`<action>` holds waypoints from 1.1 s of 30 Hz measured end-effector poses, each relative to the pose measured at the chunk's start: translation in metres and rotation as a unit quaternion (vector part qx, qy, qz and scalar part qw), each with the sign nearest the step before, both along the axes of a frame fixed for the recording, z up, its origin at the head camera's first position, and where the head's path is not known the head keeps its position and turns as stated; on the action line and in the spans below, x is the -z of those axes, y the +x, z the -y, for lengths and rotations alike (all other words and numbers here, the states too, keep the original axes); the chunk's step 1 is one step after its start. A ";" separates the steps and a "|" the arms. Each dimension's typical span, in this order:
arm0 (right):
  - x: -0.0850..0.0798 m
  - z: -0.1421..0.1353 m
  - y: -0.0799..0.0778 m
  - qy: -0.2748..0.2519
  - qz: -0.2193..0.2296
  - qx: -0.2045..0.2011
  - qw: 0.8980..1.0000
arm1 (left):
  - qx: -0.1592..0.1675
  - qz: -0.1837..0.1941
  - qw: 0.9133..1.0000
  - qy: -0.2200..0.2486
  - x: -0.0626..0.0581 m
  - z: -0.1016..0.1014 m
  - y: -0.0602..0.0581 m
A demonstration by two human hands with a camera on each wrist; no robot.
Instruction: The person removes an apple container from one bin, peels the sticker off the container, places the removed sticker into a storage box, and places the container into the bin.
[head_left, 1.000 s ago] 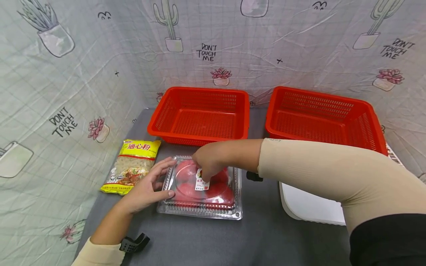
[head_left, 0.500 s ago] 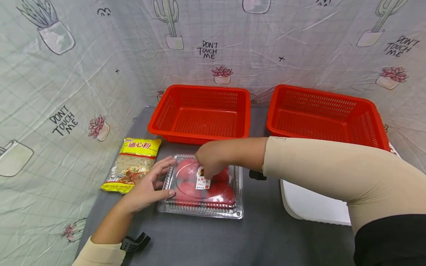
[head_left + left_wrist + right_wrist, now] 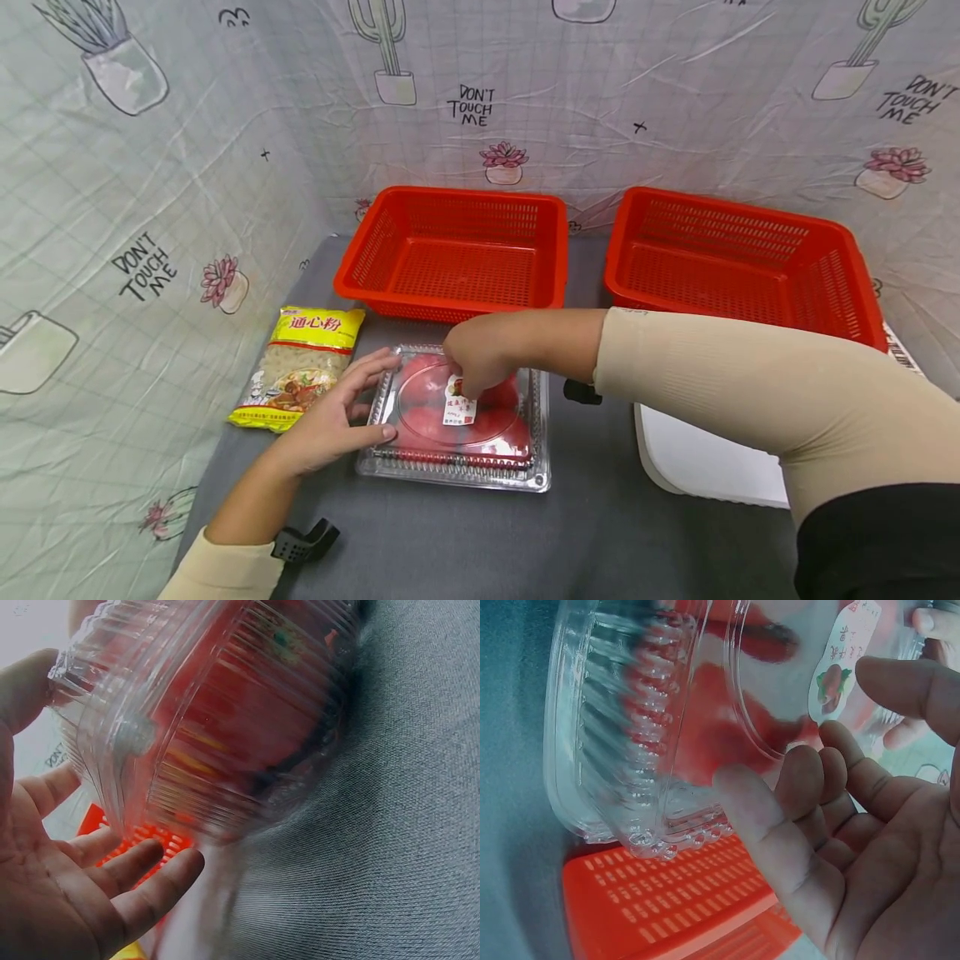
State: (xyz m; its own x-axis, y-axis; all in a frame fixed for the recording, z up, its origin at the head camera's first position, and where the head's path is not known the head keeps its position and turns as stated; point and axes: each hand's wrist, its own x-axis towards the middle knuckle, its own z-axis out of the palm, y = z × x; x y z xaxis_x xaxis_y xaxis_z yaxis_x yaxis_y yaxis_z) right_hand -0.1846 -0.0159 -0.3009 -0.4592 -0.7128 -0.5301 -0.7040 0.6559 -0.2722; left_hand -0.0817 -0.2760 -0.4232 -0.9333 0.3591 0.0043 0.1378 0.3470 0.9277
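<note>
A clear plastic clamshell box (image 3: 502, 446) of red, apple-like fruit lies closed on the grey table. Its lid carries a white label (image 3: 457, 408) with a small fruit picture. My left hand (image 3: 333, 425) rests at the box's left side, thumb over the lid's edge and the other fingers spread along the side; the left wrist view shows them loosely extended. Over the far half of the lid is my right hand (image 3: 483, 354), palm turned down. Its fingers are loosely bent in the right wrist view, with the thumb (image 3: 892, 675) at the label and the little fingertip at the lid.
Two red perforated baskets (image 3: 450, 308) stand at the back, the right basket (image 3: 742, 250) partly behind my right sleeve. A yellow bag of macaroni (image 3: 307, 358) lies left of the box. A white board-like object (image 3: 705, 458) shows under my right forearm. Patterned cloth hangs behind.
The head view has tilted down slightly, so the baskets and bag sit a little higher in it. Both hands stay at the box, which has not visibly moved on the table.
</note>
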 end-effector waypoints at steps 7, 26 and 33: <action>0.003 -0.001 -0.002 0.003 -0.005 0.006 1.000 | -0.002 -0.001 1.000 -0.008 -0.002 0.000 -0.001; 0.010 -0.002 -0.004 -0.021 0.014 0.022 0.999 | 0.007 0.038 0.996 0.080 0.003 -0.003 -0.003; 0.007 -0.002 -0.005 -0.016 0.021 0.018 0.999 | -0.018 0.044 0.993 0.107 0.009 -0.002 -0.004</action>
